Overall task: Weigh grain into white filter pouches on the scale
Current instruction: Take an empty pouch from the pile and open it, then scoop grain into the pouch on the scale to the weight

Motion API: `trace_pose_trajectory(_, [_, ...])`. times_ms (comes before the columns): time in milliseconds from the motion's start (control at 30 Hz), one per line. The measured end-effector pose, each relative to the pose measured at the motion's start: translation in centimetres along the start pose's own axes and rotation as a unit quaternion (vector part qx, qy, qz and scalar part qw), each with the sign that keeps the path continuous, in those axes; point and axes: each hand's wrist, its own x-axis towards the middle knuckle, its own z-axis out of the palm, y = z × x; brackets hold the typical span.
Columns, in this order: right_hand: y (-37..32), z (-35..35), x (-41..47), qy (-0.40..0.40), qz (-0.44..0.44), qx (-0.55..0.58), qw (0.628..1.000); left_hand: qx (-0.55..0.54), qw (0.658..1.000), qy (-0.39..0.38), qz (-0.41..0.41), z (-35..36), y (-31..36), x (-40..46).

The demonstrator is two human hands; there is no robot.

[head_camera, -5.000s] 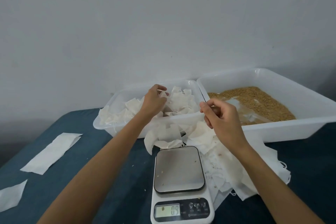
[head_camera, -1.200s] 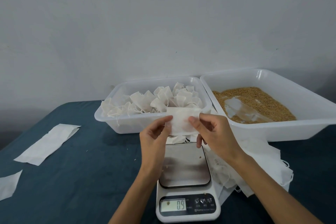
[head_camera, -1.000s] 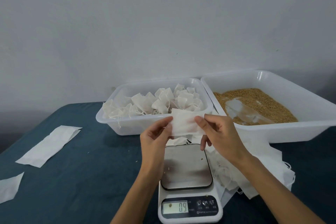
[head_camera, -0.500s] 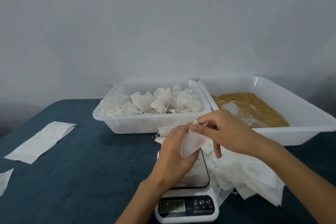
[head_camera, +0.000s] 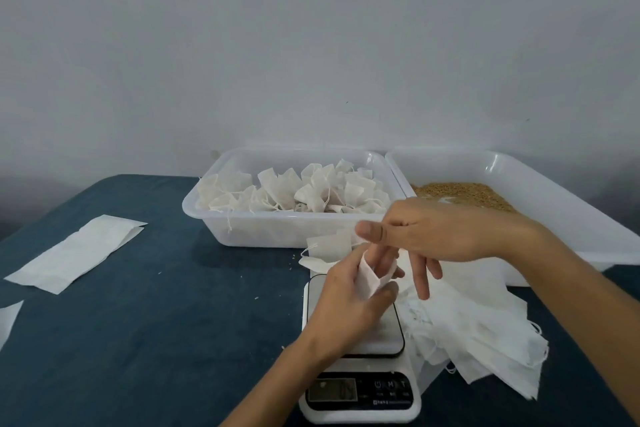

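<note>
White filter pouch [head_camera: 369, 276] held above the far edge of the scale [head_camera: 360, 354], mouth spread open. Left hand [head_camera: 349, 305] curled round the pouch's lower part, thumb and fingers pinching the fabric. Right hand [head_camera: 433, 236] reaching across from the right, two fingers [head_camera: 379, 258] pushed into the pouch mouth, thumb raised clear, remaining fingers hanging loosely toward the pile beneath.

Scale platform steel-coloured, partly covered by the left wrist; display lit, digits too blurred to read. Loose heap of flat empty pouches [head_camera: 485, 333] lying just beside the scale on its right, drawstrings trailing; a few more [head_camera: 325, 246] protruding behind the hands, touching the near wall of the left tub.

Translucent plastic tub [head_camera: 263, 229] beyond the scale, filled with tied pouches [head_camera: 298, 192] bunched at the neck. Larger white tub [head_camera: 561, 215] touching it on the right, holding brown grain [head_camera: 464, 192], partly hidden by the right hand.

Dark blue cloth-covered table [head_camera: 156, 322] under everything, a few stray grains scattered near the scale. Long flat white paper sleeve [head_camera: 76, 253] lying well to the left; corner of another white piece [head_camera: 8, 317] at the left frame edge. Plain pale wall [head_camera: 311, 45] behind.
</note>
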Motion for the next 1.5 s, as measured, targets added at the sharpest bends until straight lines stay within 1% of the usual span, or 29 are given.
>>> trace_pose_trajectory(33, [0.4,-0.6,-0.1,0.010,-0.014,0.012,1.000,-0.012,1.000,0.009,-0.005,-0.1,0.0,0.1])
trace_pose_trajectory(67, [1.1,-1.3,-0.2,0.038,-0.023,0.029,0.999,-0.025,0.999,0.018,-0.011,-0.2,-0.1,0.2])
trace_pose_trajectory(100, [2.0,-2.1,-0.3,0.086,-0.021,0.046,0.995,-0.037,0.999,0.029,-0.016,-0.4,-0.2,0.3])
trace_pose_trajectory(167, [5.5,-3.6,-0.2,0.219,0.007,0.044,0.975,-0.054,0.997,0.049,-0.026,-0.5,-0.4,0.5])
trace_pose_trajectory(200, [7.9,-4.4,-0.1,0.282,0.032,0.018,0.959,-0.064,0.996,0.057,-0.031,-0.6,-0.5,0.6])
trace_pose_trajectory(233, [10.5,-5.1,0.1,0.320,0.074,-0.022,0.944,-0.074,0.995,0.062,-0.036,-0.7,-0.5,0.7])
trace_pose_trajectory(267, [13.1,-5.6,0.2,0.322,0.138,-0.072,0.934,-0.081,0.994,0.065,-0.040,-0.7,-0.6,0.7])
trace_pose_trajectory(300, [15.4,-5.8,0.3,0.295,0.209,-0.124,0.924,-0.084,0.993,0.069,-0.041,-0.7,-0.6,0.8])
trace_pose_trajectory(333, [17.5,-5.7,0.4,0.252,0.276,-0.162,0.913,-0.085,0.993,0.072,-0.040,-0.7,-0.7,0.8])
trace_pose_trajectory(367, [19.3,-5.5,0.4,0.217,0.318,-0.178,0.906,-0.085,0.993,0.075,-0.040,-0.6,-0.7,0.9])
trace_pose_trajectory(400, [20.5,-5.1,0.5,0.192,0.341,-0.183,0.902,-0.083,0.993,0.078,-0.040,-0.6,-0.8,0.9])
trace_pose_trajectory(467, [21.9,-4.6,0.7,0.165,0.344,-0.189,0.905,-0.079,0.993,0.084,-0.039,-0.6,-1.0,1.0])
trace_pose_trajectory(533, [22.6,-4.5,1.0,0.159,0.336,-0.190,0.909,-0.073,0.993,0.085,-0.038,-0.6,-1.1,1.0])
trace_pose_trajectory(633, [23.0,-4.9,1.1,0.187,0.342,-0.186,0.902,-0.072,0.993,0.083,-0.038,-0.6,-1.3,1.0])
trace_pose_trajectory(700, [23.4,-5.4,0.7,0.219,0.359,-0.201,0.885,-0.077,0.993,0.086,-0.036,-0.8,-1.3,1.0])
trace_pose_trajectory(800, [24.1,-6.2,-0.1,0.262,0.404,-0.225,0.847,-0.083,0.992,0.087,-0.036,-0.8,-1.2,1.0])
trace_pose_trajectory(900, [24.7,-6.6,-0.9,0.242,0.448,-0.273,0.817,-0.087,0.991,0.085,-0.047,-0.6,-1.1,1.0])
trace_pose_trajectory(1033, [25.0,-6.8,-1.0,0.223,0.483,-0.282,0.798,-0.091,0.991,0.082,-0.051,-0.6,-0.9,1.0])
trace_pose_trajectory(1100, [24.9,-6.8,-0.7,0.204,0.484,-0.285,0.802,-0.096,0.990,0.084,-0.055,-0.6,-0.9,0.9])
trace_pose_trajectory(1200, [24.4,-6.3,0.0,0.175,0.456,-0.289,0.823,-0.093,0.990,0.084,-0.061,-0.6,-0.8,0.9])
trace_pose_trajectory(1400, [21.7,-5.0,2.8,0.138,0.346,-0.263,0.890,-0.089,0.991,0.082,-0.064,-0.5,-1.0,0.8])
trace_pose_trajectory(1500, [19.8,-4.1,4.6,0.131,0.301,-0.276,0.904,-0.086,0.991,0.083,-0.056,-0.6,-0.9,0.8])
